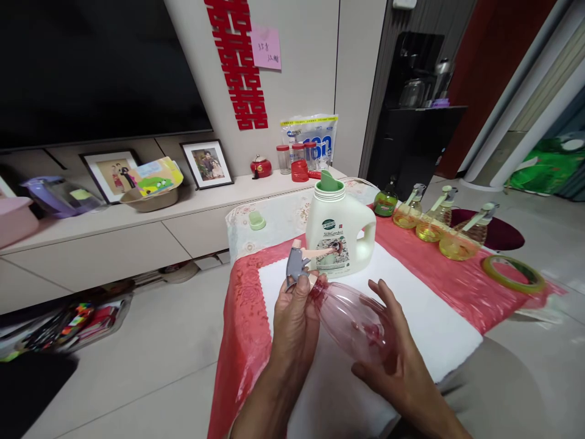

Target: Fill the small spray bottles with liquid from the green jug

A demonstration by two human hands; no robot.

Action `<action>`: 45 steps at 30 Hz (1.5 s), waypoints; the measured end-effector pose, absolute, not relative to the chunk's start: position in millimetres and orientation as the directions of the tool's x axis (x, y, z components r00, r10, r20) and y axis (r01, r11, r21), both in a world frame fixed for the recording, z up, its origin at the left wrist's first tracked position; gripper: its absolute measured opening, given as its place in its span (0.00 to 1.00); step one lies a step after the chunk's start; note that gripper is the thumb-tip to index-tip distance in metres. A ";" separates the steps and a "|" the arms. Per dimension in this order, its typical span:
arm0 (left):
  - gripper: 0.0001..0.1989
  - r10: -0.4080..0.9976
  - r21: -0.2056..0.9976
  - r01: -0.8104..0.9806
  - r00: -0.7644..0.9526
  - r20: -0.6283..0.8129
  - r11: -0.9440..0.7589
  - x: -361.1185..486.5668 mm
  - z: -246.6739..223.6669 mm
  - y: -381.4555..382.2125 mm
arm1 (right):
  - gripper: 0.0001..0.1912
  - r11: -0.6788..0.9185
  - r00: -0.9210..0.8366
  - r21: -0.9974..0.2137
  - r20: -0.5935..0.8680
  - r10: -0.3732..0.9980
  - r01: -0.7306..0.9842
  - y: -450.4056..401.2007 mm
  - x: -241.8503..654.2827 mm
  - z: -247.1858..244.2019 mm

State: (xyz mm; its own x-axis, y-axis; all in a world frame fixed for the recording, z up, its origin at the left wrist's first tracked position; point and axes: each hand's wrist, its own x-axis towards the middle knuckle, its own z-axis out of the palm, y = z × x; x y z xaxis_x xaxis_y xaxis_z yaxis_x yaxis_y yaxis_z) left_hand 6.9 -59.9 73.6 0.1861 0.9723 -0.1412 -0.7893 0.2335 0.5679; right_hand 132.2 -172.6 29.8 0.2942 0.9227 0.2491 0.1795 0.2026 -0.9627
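A clear pink spray bottle (350,320) lies tilted in the air over the white sheet, its grey and pale pink trigger head (296,266) pointing up to the left. My left hand (296,317) is closed round the neck, just below the trigger. Round the wide base curves my right hand (397,360), with thumb and index finger spread along the bottle's sides; its other fingers are mostly hidden. Behind the bottle stands a white jug (340,228) with a handle and a green spout (329,182) in its mouth.
Several spray bottles with yellow liquid (461,241) stand at the table's right, near a green bottle (386,200) and a tape roll (512,272). A green cap (256,220) lies at the back left. Red plastic (242,323) covers the table below the white sheet (439,311).
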 end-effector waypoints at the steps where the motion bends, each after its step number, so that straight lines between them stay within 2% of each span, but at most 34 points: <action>1: 0.17 0.972 0.571 -0.787 0.182 -0.145 0.233 6.3 73.9 -59.0 | 0.52 0.200 0.294 -0.963 0.247 0.923 0.180 -173.5 132.7 28.6; 4: 0.19 0.972 0.570 -0.787 0.185 -0.148 0.237 4.2 75.3 -57.7 | 0.52 0.242 0.268 -0.956 0.281 0.921 0.168 -175.7 134.3 23.5; 6: 0.21 0.970 0.567 -0.787 0.199 -0.142 0.244 2.8 76.4 -57.8 | 0.50 0.251 0.262 -0.966 0.258 0.930 0.060 -176.7 133.7 22.9; 9: 0.21 0.965 0.568 -0.780 0.232 -0.126 0.262 1.4 77.9 -58.2 | 0.44 0.134 0.305 -0.956 0.050 0.951 -0.262 -176.3 130.2 29.5; 11: 0.20 0.963 0.568 -0.780 0.243 -0.115 0.265 1.5 78.2 -58.3 | 0.43 0.043 0.269 -0.878 -0.099 0.958 -0.477 -174.5 127.7 36.3; 14: 0.20 0.967 0.564 -0.786 0.220 -0.127 0.253 3.3 77.2 -58.1 | 0.49 -0.012 0.182 -0.777 -0.162 0.970 -0.629 -172.4 125.2 44.7; 18: 0.20 0.967 0.556 -0.793 0.180 -0.179 0.251 5.0 75.1 -56.7 | 0.60 -0.011 0.224 -0.832 -0.162 0.961 -0.555 -174.5 121.7 49.2; 22: 0.21 0.965 0.568 -0.780 0.198 -0.174 0.262 1.8 75.6 -55.2 | 0.62 0.018 0.313 -0.904 -0.130 0.941 -0.428 -176.5 119.3 48.1; 24: 0.22 0.964 0.578 -0.771 0.218 -0.154 0.267 -1.0 76.8 -55.0 | 0.63 -0.027 0.265 -0.878 -0.174 0.948 -0.479 -176.3 120.0 48.0; 26: 0.21 0.961 0.586 -0.763 0.242 -0.133 0.273 -3.3 77.9 -55.1 | 0.63 -0.112 0.140 -0.801 -0.237 0.962 -0.588 -175.5 120.9 49.4; 29: 0.19 0.963 0.595 -0.760 0.250 -0.105 0.262 -4.2 78.2 -55.5 | 0.58 -0.188 0.046 -0.715 -0.295 0.954 -0.673 -173.4 119.8 53.1; 31: 0.18 0.970 0.595 -0.769 0.222 -0.097 0.236 -2.8 76.5 -55.5 | 0.53 -0.152 0.162 -0.786 -0.305 0.938 -0.599 -171.7 116.6 53.8; 34: 0.18 0.979 0.589 -0.783 0.159 -0.125 0.202 0.3 71.4 -54.9 | 0.54 -0.049 0.374 -0.940 -0.182 0.909 -0.337 -171.3 111.2 49.0; 36: 0.18 0.978 0.593 -0.779 0.137 -0.156 0.204 1.1 68.0 -54.6 | 0.59 -0.013 0.419 -0.983 -0.089 0.904 -0.181 -173.2 110.0 43.4; 38: 0.20 0.974 0.603 -0.765 0.155 -0.168 0.226 0.2 66.5 -54.6 | 0.61 -0.005 0.415 -0.993 -0.052 0.908 -0.114 -175.7 111.7 39.1; 39: 0.21 0.971 0.609 -0.757 0.172 -0.166 0.238 -0.7 66.8 -54.9 | 0.60 -0.017 0.405 -0.991 -0.069 0.911 -0.131 -176.7 113.3 38.2; 41: 0.23 0.968 0.620 -0.744 0.206 -0.144 0.251 -3.2 69.4 -55.8 | 0.58 -0.055 0.352 -0.958 -0.156 0.923 -0.281 -177.7 117.0 39.1; 43: 0.24 0.966 0.631 -0.735 0.237 -0.106 0.249 -5.6 73.8 -56.9 | 0.56 -0.110 0.227 -0.863 -0.250 0.941 -0.493 -177.1 120.0 42.7; 45: 0.22 0.962 0.642 -0.727 0.264 -0.069 0.245 -7.1 77.9 -57.5 | 0.58 -0.186 0.078 -0.754 -0.300 0.951 -0.630 -175.6 121.1 47.0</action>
State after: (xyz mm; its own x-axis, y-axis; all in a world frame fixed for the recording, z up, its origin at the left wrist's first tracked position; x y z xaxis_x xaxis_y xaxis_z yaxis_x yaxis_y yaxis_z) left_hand -7.1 -57.5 77.9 0.2642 0.9620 -0.0686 -0.7267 0.2454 0.6416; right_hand 121.1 -175.6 47.0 0.0783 0.9508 -0.2999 -0.6301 -0.1859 -0.7540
